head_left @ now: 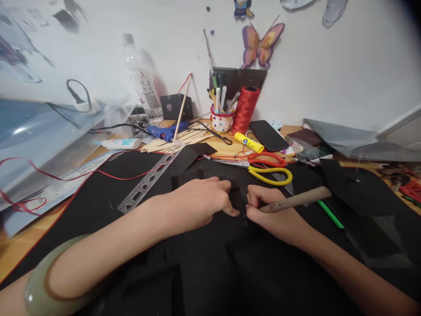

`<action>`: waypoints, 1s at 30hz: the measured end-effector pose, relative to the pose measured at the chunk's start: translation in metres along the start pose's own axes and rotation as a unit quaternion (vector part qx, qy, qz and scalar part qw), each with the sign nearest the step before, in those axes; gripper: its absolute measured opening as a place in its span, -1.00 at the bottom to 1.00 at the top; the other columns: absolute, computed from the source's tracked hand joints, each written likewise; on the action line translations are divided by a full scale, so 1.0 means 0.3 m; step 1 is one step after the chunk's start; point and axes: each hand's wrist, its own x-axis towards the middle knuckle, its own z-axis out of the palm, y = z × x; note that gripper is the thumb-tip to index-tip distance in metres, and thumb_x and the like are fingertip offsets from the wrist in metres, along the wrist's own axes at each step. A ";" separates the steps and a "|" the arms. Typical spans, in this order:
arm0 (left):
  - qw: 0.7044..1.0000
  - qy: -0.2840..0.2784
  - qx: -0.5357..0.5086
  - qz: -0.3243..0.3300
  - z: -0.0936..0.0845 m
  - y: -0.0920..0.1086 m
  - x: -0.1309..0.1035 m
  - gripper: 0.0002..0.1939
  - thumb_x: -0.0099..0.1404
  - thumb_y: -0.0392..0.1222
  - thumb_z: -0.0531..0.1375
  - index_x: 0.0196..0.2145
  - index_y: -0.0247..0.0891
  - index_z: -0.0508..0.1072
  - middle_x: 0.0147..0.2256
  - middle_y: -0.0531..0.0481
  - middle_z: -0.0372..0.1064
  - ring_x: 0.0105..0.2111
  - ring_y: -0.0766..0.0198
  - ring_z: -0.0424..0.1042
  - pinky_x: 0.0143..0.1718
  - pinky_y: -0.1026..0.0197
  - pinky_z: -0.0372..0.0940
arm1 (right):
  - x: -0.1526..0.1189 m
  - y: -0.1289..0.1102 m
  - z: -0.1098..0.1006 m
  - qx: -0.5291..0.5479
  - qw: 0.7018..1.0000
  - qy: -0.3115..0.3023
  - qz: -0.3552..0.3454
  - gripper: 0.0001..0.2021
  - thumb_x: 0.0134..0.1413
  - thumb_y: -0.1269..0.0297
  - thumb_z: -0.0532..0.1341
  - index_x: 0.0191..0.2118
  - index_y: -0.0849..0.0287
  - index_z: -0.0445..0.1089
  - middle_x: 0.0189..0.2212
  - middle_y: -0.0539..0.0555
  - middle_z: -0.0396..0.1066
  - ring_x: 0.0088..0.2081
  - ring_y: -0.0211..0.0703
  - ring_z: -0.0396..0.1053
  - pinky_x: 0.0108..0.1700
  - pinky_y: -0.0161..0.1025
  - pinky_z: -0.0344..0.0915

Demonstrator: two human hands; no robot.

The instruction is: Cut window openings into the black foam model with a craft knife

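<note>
My right hand (272, 215) is closed around a grey-brown pen-like tool (299, 199), its shaft slanting up to the right. The tool's tip is down at the black surface and hard to make out. Just left of it, my left hand (204, 202) rests on dark paper, its index finger and thumb reaching toward the tip and the other fingers curled. Whether it grips anything is hidden. Black paper pieces (187, 158) lie on a black mat (108, 188). Behind my right hand are scissors with red and yellow handles (269, 174).
A clear stencil ruler (144, 184) lies beyond my left forearm. Farther back are a blue glue gun (167, 131), wooden sticks (154, 145), a pen cup (222, 120), red thread spool (246, 109), yellow glue stick (249, 142) and phone (269, 135). A green pen (330, 214) lies right.
</note>
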 end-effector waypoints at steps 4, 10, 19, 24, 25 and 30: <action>0.995 0.029 -0.088 -0.031 -0.002 -0.017 0.025 -0.57 0.13 -0.54 0.02 -0.19 -0.09 0.44 -0.27 0.05 0.27 -0.26 0.33 0.31 -0.25 0.32 0.17 | 0.007 0.012 -0.001 0.124 0.992 0.024 0.010 -0.77 -0.28 0.55 0.10 -0.68 0.18 0.01 -0.69 -0.12 0.01 -0.59 -0.38 -0.05 -0.55 -0.31 -0.17; 0.982 0.069 -0.134 -0.113 -0.016 -0.036 0.076 -0.76 0.22 -0.26 0.08 -0.14 -0.29 0.38 -0.19 -0.06 0.29 -0.20 0.24 0.28 -0.16 0.21 0.17 | 0.024 0.027 -0.028 0.271 0.956 0.107 0.029 -0.74 -0.14 0.43 0.10 -0.64 0.16 -0.05 -0.71 -0.15 -0.08 -0.64 -0.40 -0.13 -0.59 -0.33 -0.21; 0.945 -0.027 -0.282 -0.164 -0.072 -0.059 0.128 -0.82 0.08 -0.18 0.20 -0.39 -0.34 0.33 -0.55 0.10 0.23 -0.59 0.41 0.22 -0.56 0.37 0.16 | 0.021 0.021 -0.070 0.374 0.913 0.160 0.031 -0.70 -0.19 0.40 0.19 -0.66 0.17 -0.02 -0.73 -0.17 -0.10 -0.70 -0.48 -0.17 -0.66 -0.37 -0.30; 0.900 0.027 -0.360 -0.245 -0.090 -0.060 0.080 -0.77 0.27 -0.11 -0.01 -0.22 -0.34 0.19 -0.55 0.12 0.15 -0.60 0.45 0.27 -0.51 0.38 0.25 | 0.041 0.051 -0.216 0.375 0.898 0.228 0.008 -0.68 -0.15 0.38 0.19 -0.66 0.16 -0.04 -0.76 -0.16 -0.08 -0.72 -0.48 -0.18 -0.67 -0.35 -0.31; 0.893 0.033 -0.366 -0.260 -0.079 -0.049 0.065 -0.77 0.29 -0.14 -0.04 -0.18 -0.36 0.16 -0.55 0.10 0.16 -0.59 0.44 0.30 -0.49 0.37 0.26 | 0.041 0.053 -0.259 0.371 0.898 0.237 0.009 -0.67 -0.16 0.38 0.19 -0.67 0.15 -0.04 -0.77 -0.16 -0.09 -0.73 -0.48 -0.19 -0.67 -0.34 -0.34; 0.882 0.015 -0.361 -0.301 0.032 0.018 -0.016 -0.70 0.23 -0.14 0.02 -0.15 -0.39 0.19 -0.57 0.04 0.27 -0.60 0.32 0.36 -0.55 0.31 0.27 | -0.010 0.033 -0.456 0.331 0.899 0.288 -0.008 -0.66 -0.19 0.42 0.24 -0.70 0.16 0.01 -0.75 -0.13 -0.12 -0.70 -0.48 -0.14 -0.65 -0.31 -0.37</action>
